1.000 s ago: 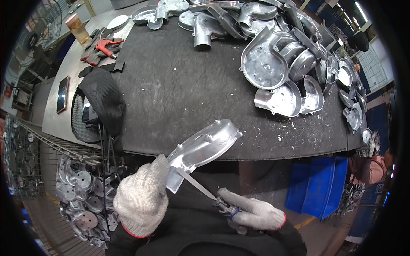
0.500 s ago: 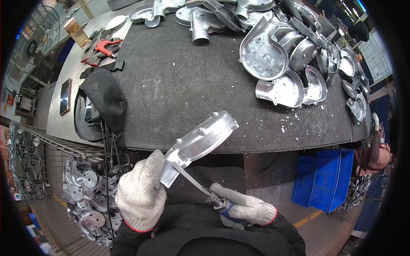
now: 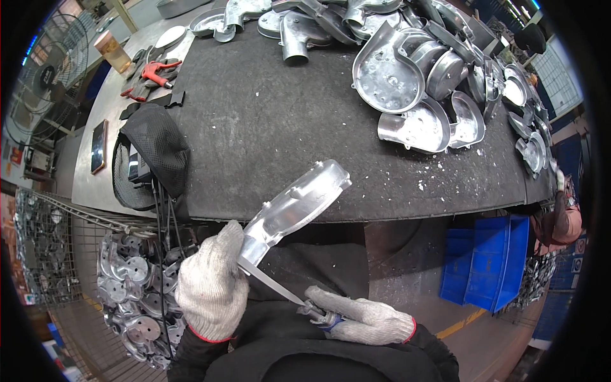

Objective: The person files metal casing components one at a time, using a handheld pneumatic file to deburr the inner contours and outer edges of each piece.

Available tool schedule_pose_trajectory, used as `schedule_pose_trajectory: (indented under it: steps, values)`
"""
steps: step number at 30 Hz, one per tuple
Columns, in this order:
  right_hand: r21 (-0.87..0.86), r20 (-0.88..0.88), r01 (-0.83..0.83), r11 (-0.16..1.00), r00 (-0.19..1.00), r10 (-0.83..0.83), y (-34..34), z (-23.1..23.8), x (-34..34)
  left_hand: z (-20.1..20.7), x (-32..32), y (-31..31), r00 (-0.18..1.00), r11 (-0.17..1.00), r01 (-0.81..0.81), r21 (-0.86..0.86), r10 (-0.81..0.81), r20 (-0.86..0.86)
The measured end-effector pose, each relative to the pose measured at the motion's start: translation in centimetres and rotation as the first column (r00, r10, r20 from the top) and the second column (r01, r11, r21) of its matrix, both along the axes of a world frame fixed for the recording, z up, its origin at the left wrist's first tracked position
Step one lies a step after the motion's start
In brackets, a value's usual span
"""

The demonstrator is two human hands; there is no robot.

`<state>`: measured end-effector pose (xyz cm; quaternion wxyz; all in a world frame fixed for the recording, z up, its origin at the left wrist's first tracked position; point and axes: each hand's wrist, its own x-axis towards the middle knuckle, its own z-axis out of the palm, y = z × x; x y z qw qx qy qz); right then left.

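Note:
My left hand (image 3: 213, 280), in a white knit glove with a red cuff, is closed on the spout end of a silver cast-metal blower housing (image 3: 299, 202). The housing is tilted, its round end up and to the right, over the table's front edge. In my right hand (image 3: 369, 318), gloved alike, is a file-like tool (image 3: 273, 282) with a long, flat, pale blade, a metal collar and a blue grip. Its blade runs up and left to the mouth of the spout, beside my left fingers. Whether it touches the metal there I cannot tell.
More housings (image 3: 388, 70) are piled at the table's back right. Metal chips dot the dark mat (image 3: 254, 121). At left are a black mesh bag (image 3: 153, 153) with cables, a phone (image 3: 98, 146) and a red air gun (image 3: 156, 71). Blue bins (image 3: 487, 261) stand right; another person (image 3: 560, 219) is beyond.
The blade has shifted left and down, from the side of the spout to its open end. My right hand moved slightly left with it. My left hand and the housing stay nearly in place.

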<state>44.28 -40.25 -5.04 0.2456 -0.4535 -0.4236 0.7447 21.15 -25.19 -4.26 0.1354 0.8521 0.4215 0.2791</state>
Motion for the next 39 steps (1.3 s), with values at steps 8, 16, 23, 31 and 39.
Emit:
schedule_pose_trajectory:
  steps: [8,16,23,31,39]
  values:
    - [0.083,0.018,-0.036,0.996,0.999,0.035,0.2,0.3,-0.3,-0.4,0.2,-0.1,1.0,1.0,-0.013,-0.022,0.014,0.022]
    - [0.076,-0.048,-0.05,0.996,0.997,0.054,-1.4,-3.2,0.1,-0.3,0.2,-0.1,0.999,1.0,0.019,0.011,-0.019,0.029]
    - [-0.335,-0.147,0.221,0.916,0.948,-0.283,0.1,-0.9,0.4,0.4,0.2,0.0,0.997,0.998,0.049,0.041,-0.046,-0.065]
    - [0.475,0.241,0.044,0.879,0.954,-0.178,-0.1,0.9,-0.1,0.0,0.0,0.2,0.998,0.998,0.056,-0.031,-0.055,0.02]
    - [0.325,0.787,-0.068,0.943,0.573,-0.23,-0.1,2.2,-0.5,0.9,0.4,0.2,0.994,1.0,-0.001,0.023,0.004,-0.105]
